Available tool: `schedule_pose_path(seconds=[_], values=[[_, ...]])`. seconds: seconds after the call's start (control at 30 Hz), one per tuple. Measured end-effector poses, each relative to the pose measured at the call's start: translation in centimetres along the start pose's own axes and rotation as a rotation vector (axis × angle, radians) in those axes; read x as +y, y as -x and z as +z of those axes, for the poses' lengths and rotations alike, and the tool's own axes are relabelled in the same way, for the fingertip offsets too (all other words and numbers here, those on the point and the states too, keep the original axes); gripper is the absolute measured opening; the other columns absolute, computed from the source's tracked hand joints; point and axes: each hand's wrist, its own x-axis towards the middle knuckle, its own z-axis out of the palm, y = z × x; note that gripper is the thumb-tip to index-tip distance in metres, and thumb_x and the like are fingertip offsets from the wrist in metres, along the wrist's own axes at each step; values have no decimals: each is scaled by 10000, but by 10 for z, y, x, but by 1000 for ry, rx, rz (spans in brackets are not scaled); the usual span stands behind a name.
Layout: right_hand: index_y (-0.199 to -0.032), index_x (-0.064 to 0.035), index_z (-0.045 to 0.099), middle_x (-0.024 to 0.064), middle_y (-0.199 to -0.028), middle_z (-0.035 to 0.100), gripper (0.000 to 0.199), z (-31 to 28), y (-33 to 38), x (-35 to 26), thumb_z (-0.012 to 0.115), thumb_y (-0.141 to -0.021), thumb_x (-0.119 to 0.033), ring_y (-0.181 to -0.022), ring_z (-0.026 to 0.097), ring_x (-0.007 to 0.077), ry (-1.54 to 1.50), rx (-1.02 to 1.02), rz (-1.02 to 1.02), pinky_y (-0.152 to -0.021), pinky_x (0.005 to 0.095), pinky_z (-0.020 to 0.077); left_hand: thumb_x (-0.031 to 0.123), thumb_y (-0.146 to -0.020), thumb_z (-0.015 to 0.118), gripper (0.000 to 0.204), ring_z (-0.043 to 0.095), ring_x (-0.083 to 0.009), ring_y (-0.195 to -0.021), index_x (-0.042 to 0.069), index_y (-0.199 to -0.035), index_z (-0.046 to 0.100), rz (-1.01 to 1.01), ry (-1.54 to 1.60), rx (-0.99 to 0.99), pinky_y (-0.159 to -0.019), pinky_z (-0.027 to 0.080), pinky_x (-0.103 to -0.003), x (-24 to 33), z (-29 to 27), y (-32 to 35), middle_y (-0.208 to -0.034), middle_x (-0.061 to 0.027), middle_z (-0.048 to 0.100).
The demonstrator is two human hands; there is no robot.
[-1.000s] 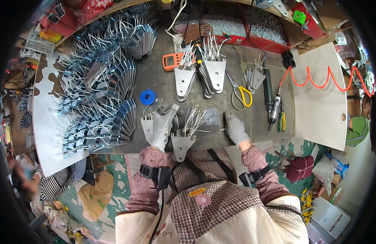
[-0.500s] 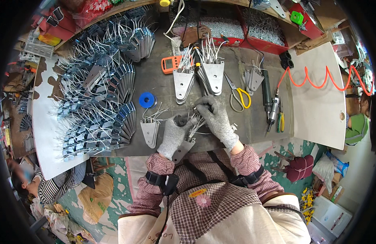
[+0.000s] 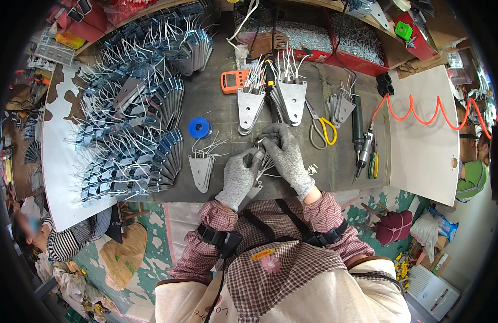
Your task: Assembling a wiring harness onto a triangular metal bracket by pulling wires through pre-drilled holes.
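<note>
My gloved left hand (image 3: pixel 239 175) and gloved right hand (image 3: pixel 285 156) meet over the near middle of the table, fingers closed on thin white wires (image 3: pixel 267 163). A wire end shows between the fingertips. Below them, a grey metal plate (image 3: pixel 252 192) with a hole is partly hidden by my left hand. Beyond my hands stand two stacks of tapered metal plates, a left stack (image 3: pixel 251 110) and a right stack (image 3: pixel 293 102), with white wires rising from them. A smaller wired stack (image 3: pixel 201 171) lies left of my left hand, near a blue spool (image 3: pixel 199 127).
Many wired plates (image 3: pixel 136 134) cover the table's left side. An orange meter (image 3: pixel 234 81) lies at the back. Yellow-handled scissors (image 3: pixel 325 132), a power screwdriver (image 3: pixel 364 151) on a red coiled hose (image 3: pixel 416 110), and pliers (image 3: pixel 373 164) are at right. Red bins (image 3: pixel 362 62) of small metal parts stand behind.
The view has shifted slightly, so the table's things sit a little lower and further right. My left hand has drawn closer to my right, and less of the plate beneath it shows.
</note>
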Motion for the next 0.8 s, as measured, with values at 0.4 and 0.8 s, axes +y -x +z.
schedule_pose_path(seconds=[0.4, 0.8], values=[[-1240, -29, 639, 205, -1100, 686, 294, 4, 7, -16, 663, -954, -90, -1008, 698, 367, 372, -150, -163, -863, 428, 552, 222, -943, 721, 474, 680, -374, -1088, 44, -1372, 628, 190, 35, 108, -966, 534, -454, -14, 0, 7, -1175, -207, 709], [-1207, -14, 650, 255, -1127, 673, 272, 13, 36, -4, 636, -964, -135, -1008, 671, 460, 486, -300, 2, -846, 492, 552, 187, -891, 688, 578, 606, -358, -1105, 14, -1423, 540, 209, -287, 267, -990, 443, -530, -28, 6, 42, -1137, -170, 648]])
